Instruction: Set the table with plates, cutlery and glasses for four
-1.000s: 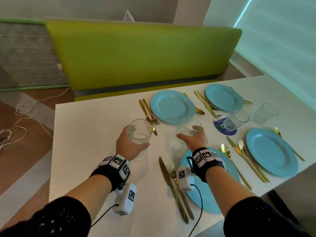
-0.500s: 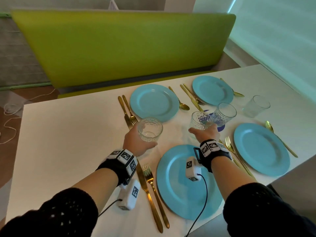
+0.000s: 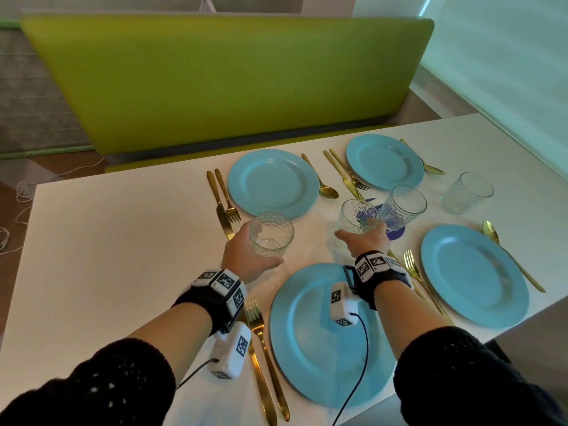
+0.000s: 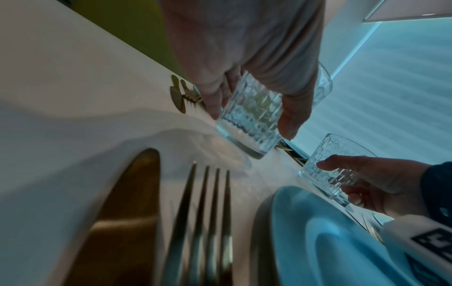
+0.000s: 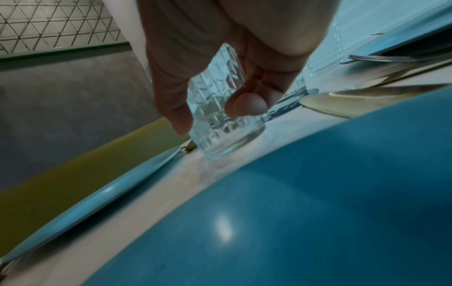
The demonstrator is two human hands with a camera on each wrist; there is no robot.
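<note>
Nearest round blue plate [image 3: 310, 361] sat flanked by gold knife and fork [image 3: 261, 339]. Left hand [image 3: 242, 256] gripped an empty cut-pattern clear tumbler [image 3: 271, 235]; right hand [image 3: 364, 241] gripped a second empty tumbler [image 3: 356, 216]; both just above the white table [image 3: 107, 241]. Beyond: two more empty tumblers, three plates. Only glass placement left, I'd judge.

The head camera looks forward and down over my forearms at the counter [image 3: 123, 241]. The left wrist camera sits low, close above a fork [image 4: 203, 222], facing along my fingers [image 4: 215, 104]. The right wrist camera sits close above the near plate [image 5: 318, 212]. All three views share that plate [image 3: 307, 364].
</note>
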